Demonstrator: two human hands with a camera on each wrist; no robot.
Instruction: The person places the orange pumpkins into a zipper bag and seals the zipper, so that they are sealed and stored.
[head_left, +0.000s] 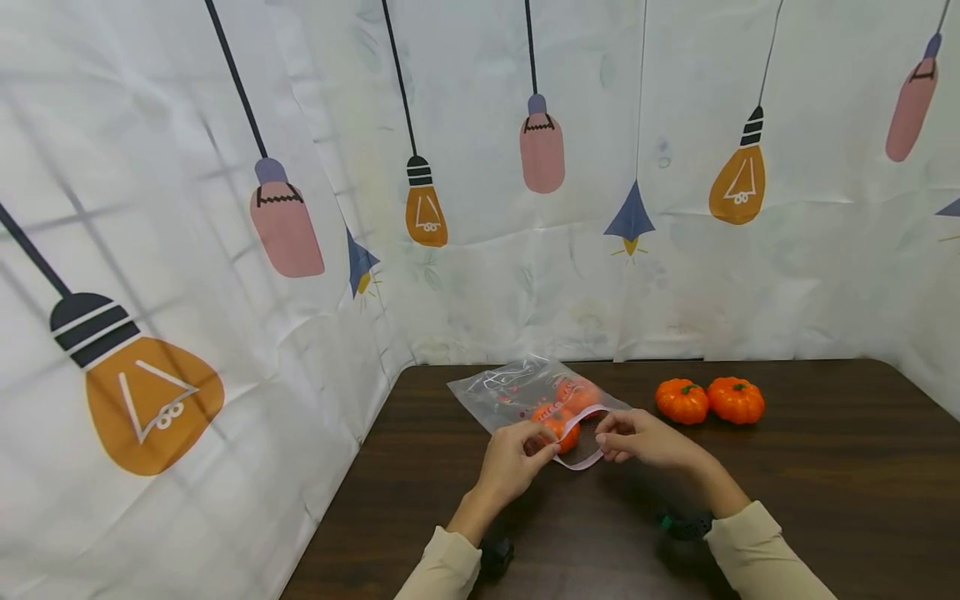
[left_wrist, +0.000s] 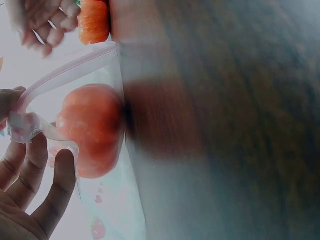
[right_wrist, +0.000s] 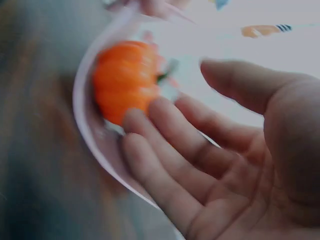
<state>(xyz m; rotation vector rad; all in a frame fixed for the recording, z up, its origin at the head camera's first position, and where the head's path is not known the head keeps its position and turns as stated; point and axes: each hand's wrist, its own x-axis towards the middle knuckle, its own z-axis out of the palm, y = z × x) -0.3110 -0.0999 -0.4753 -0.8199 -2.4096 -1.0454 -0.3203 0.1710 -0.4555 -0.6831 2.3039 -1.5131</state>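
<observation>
A clear zip bag [head_left: 491, 393] with red print lies on the table, its mouth facing me and spread apart. Inside it are orange toy pumpkins [head_left: 576, 393], two of them visible; the left wrist view shows one pumpkin [left_wrist: 92, 132] through the plastic. My left hand [head_left: 513, 458] pinches the bag's rim between thumb and fingers. At the right side of the mouth is my right hand [head_left: 645, 439], its fingers loosely bent and holding nothing. In the right wrist view those fingers [right_wrist: 167, 145] are by the bag's rim, in front of a pumpkin [right_wrist: 125, 82]; whether they touch the rim I cannot tell.
Two more orange pumpkins, a left one [head_left: 682, 402] and a right one [head_left: 736, 401], sit side by side to the right of the bag. The dark wooden table [head_left: 847, 483] ends at a white curtain [head_left: 510, 292] printed with lamps.
</observation>
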